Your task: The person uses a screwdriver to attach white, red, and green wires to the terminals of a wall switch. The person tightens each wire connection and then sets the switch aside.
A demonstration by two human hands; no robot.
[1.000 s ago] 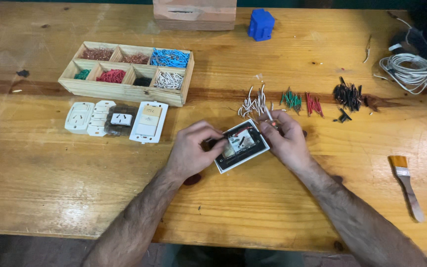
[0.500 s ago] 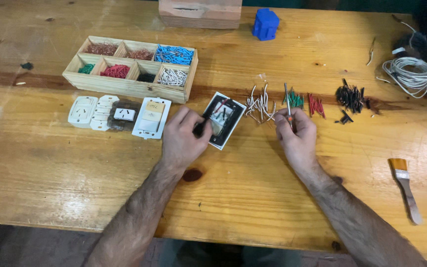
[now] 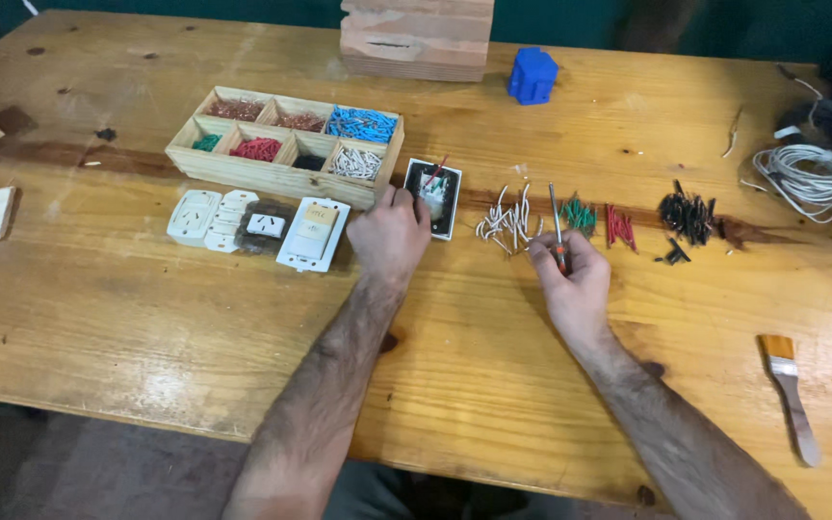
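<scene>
Your left hand (image 3: 389, 234) grips the near edge of one black-framed switch plate (image 3: 433, 196), lying on the worktop (image 3: 146, 318) just right of the wooden tray (image 3: 286, 178) with its six compartments. Your right hand (image 3: 575, 279) is closed around one screwdriver (image 3: 555, 223), shaft pointing away. Four wire piles lie beyond it: white (image 3: 507, 220), green (image 3: 580, 214), red (image 3: 620, 227), black (image 3: 686, 216).

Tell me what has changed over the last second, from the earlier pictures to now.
The left hand carried the black-framed switch plate from the middle of the table up to the wooden sorting tray and still touches it. The right hand let go of the plate and now holds a thin screwdriver upright by the white wire pieces. The wire piles, white outlets and paintbrush stayed put.
</scene>
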